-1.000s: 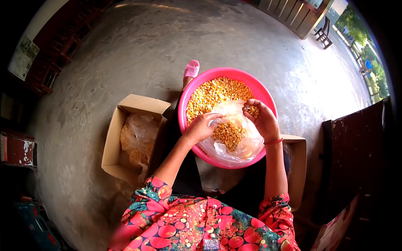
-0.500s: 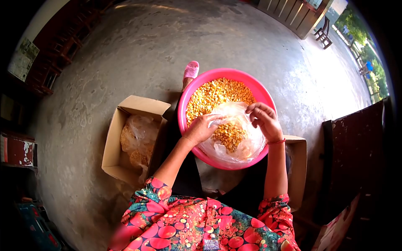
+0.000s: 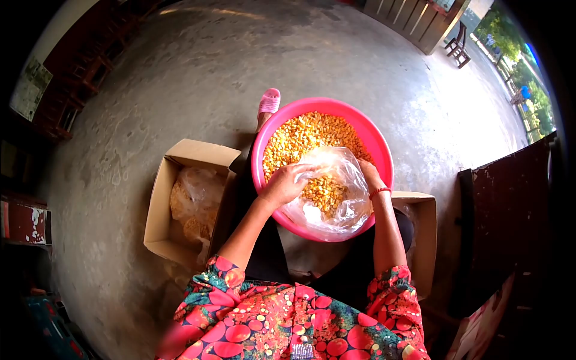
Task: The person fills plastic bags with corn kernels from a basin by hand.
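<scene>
A pink basin [image 3: 386, 141] of yellow corn kernels [image 3: 309, 127] stands in front of me. A clear plastic bag [image 3: 353, 217] lies open inside its near part, with some kernels in it. My left hand [image 3: 284, 185] is closed on the bag's left rim. At the bag's right side, my right hand [image 3: 372, 174], with a red bracelet at the wrist, reaches down to the corn by the basin wall. Its fingertips are mostly hidden, so their grip does not show.
On my left stands an open cardboard box [image 3: 157, 207] holding filled clear bags [image 3: 195, 201]. Another cardboard box [image 3: 427, 234] is at my right. Dark furniture [image 3: 507, 222] stands farther right. A pink slipper [image 3: 269, 102] is beside the basin.
My right hand has come down from above the bag's rim to the corn at its right side. The bag's opening looks wider and smoother. My left hand stays at the rim.
</scene>
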